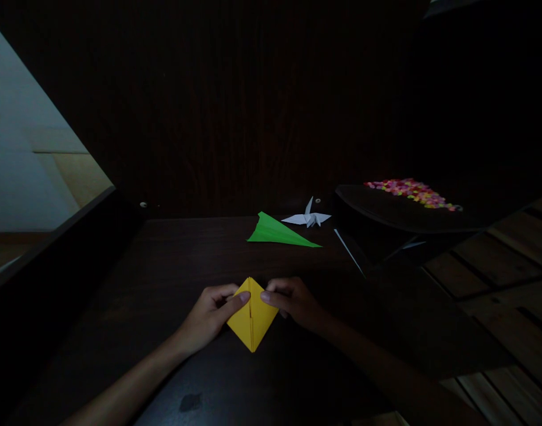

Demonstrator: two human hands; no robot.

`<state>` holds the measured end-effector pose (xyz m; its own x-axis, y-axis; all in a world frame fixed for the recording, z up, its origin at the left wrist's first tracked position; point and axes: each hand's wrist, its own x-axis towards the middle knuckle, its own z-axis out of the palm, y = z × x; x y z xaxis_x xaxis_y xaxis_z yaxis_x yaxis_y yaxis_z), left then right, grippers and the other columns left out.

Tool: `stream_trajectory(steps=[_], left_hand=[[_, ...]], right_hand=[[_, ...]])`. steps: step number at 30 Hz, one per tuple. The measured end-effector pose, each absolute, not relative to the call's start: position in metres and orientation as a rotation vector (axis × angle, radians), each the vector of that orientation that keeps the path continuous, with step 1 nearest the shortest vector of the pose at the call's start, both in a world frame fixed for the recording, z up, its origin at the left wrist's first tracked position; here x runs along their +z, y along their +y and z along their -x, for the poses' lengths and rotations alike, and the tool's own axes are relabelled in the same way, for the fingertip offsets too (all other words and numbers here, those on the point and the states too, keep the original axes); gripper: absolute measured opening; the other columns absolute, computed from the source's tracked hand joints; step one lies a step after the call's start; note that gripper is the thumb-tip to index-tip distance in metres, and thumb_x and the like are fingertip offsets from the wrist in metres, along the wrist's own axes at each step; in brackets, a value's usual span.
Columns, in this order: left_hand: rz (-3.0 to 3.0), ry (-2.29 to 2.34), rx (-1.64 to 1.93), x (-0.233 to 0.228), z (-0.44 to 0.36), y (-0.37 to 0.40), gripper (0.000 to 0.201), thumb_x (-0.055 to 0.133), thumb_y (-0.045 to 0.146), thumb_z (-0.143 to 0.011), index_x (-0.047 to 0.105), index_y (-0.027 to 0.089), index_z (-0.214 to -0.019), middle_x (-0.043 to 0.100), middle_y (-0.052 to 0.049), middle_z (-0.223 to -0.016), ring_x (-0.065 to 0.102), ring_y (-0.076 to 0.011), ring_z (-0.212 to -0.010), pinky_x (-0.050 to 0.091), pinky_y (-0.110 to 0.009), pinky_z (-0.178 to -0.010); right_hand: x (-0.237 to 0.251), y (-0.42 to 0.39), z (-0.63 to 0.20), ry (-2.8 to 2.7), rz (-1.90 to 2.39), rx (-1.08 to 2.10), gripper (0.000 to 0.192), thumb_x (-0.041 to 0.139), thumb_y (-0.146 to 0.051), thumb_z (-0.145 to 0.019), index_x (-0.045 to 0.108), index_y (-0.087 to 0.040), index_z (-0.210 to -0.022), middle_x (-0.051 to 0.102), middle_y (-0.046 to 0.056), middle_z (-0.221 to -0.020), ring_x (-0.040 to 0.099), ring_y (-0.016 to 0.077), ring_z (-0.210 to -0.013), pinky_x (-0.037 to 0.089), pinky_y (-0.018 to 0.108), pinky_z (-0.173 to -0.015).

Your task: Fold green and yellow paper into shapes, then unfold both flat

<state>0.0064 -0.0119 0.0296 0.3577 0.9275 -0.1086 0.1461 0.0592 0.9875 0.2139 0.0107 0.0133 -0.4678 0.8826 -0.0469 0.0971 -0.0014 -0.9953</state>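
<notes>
A yellow folded paper [252, 322], kite-shaped with a centre crease, lies on the dark table [164, 284]. My left hand [209, 316] rests on its left side, index finger pressing the flap near the crease. My right hand [291, 302] presses the right flap, fingertip close to the crease. Both hands pinch the paper's upper edges against the table.
A green folded paper plane [277, 232] and a white paper crane [309, 218] lie farther back on the table. A dark tray [386, 216] at the right holds several small colourful pieces [413, 191]. Wooden slats [497, 278] show at the right; the scene is dim.
</notes>
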Motion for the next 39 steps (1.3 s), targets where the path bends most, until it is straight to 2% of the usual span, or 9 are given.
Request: stream_trajectory(steps=[3, 7, 12, 19, 30, 35, 39], left_hand=[[-1.413, 1.006, 0.678, 0.029, -0.007, -0.014, 0.036, 0.062, 0.048, -0.086, 0.072, 0.014, -0.080, 0.065, -0.002, -0.070, 0.055, -0.0148, -0.065, 0.041, -0.024, -0.058], [-1.406, 0.917, 0.591, 0.024, -0.007, -0.015, 0.032, 0.065, 0.045, -0.085, 0.072, 0.014, -0.084, 0.065, -0.002, -0.074, 0.056, -0.0148, -0.067, 0.041, -0.024, -0.059], [-1.434, 0.969, 0.628, 0.023, -0.008, -0.015, 0.032, 0.065, 0.045, -0.084, 0.067, 0.015, -0.074, 0.057, 0.001, -0.066, 0.051, -0.0134, -0.064, 0.038, -0.024, -0.058], [-1.390, 0.908, 0.689, 0.024, -0.013, -0.016, 0.022, 0.068, 0.038, -0.083, 0.063, 0.016, -0.080, 0.056, 0.002, -0.069, 0.050, -0.0130, -0.066, 0.037, -0.023, -0.060], [-1.371, 1.035, 0.865, 0.033, -0.006, -0.010, 0.029, 0.069, 0.044, -0.080, 0.060, 0.017, -0.074, 0.047, 0.005, -0.064, 0.044, -0.0118, -0.061, 0.035, -0.023, -0.057], [-1.367, 1.085, 0.975, 0.036, -0.003, -0.006, 0.029, 0.069, 0.045, -0.080, 0.062, 0.017, -0.074, 0.051, 0.004, -0.065, 0.047, -0.0125, -0.061, 0.039, -0.024, -0.058], [-1.387, 1.129, 1.051, 0.037, -0.001, -0.005, 0.027, 0.071, 0.043, -0.080, 0.066, 0.017, -0.077, 0.059, 0.001, -0.070, 0.053, -0.0141, -0.065, 0.043, -0.025, -0.062]], right_hand=[[0.012, 0.010, -0.213, -1.598, 1.016, 1.586, 0.028, 0.064, -0.042, -0.078, 0.059, -0.017, -0.067, 0.048, -0.005, -0.053, 0.041, 0.0079, -0.045, 0.028, 0.021, -0.043], [0.015, 0.007, -0.211, -1.633, 1.000, 1.606, 0.023, 0.064, -0.037, -0.077, 0.059, -0.017, -0.066, 0.049, -0.005, -0.054, 0.043, 0.0083, -0.048, 0.030, 0.020, -0.045], [0.017, 0.006, -0.209, -1.673, 0.958, 1.620, 0.020, 0.063, -0.033, -0.074, 0.059, -0.017, -0.063, 0.048, -0.005, -0.054, 0.042, 0.0087, -0.050, 0.031, 0.021, -0.048], [0.019, 0.005, -0.209, -1.714, 0.959, 1.590, 0.015, 0.060, -0.028, -0.072, 0.059, -0.018, -0.062, 0.048, -0.005, -0.052, 0.043, 0.0091, -0.050, 0.031, 0.021, -0.048], [0.021, 0.011, -0.215, -1.597, 1.027, 1.426, 0.021, 0.062, -0.034, -0.076, 0.057, -0.018, -0.062, 0.044, -0.006, -0.050, 0.040, 0.0084, -0.045, 0.029, 0.021, -0.044], [0.025, 0.014, -0.221, -1.595, 1.024, 1.271, 0.021, 0.063, -0.034, -0.079, 0.060, -0.019, -0.065, 0.047, -0.004, -0.054, 0.044, 0.0105, -0.052, 0.031, 0.022, -0.047], [0.026, 0.015, -0.225, -1.555, 1.031, 1.173, 0.023, 0.064, -0.035, -0.080, 0.058, -0.019, -0.064, 0.050, -0.003, -0.058, 0.045, 0.0107, -0.054, 0.033, 0.022, -0.049]])
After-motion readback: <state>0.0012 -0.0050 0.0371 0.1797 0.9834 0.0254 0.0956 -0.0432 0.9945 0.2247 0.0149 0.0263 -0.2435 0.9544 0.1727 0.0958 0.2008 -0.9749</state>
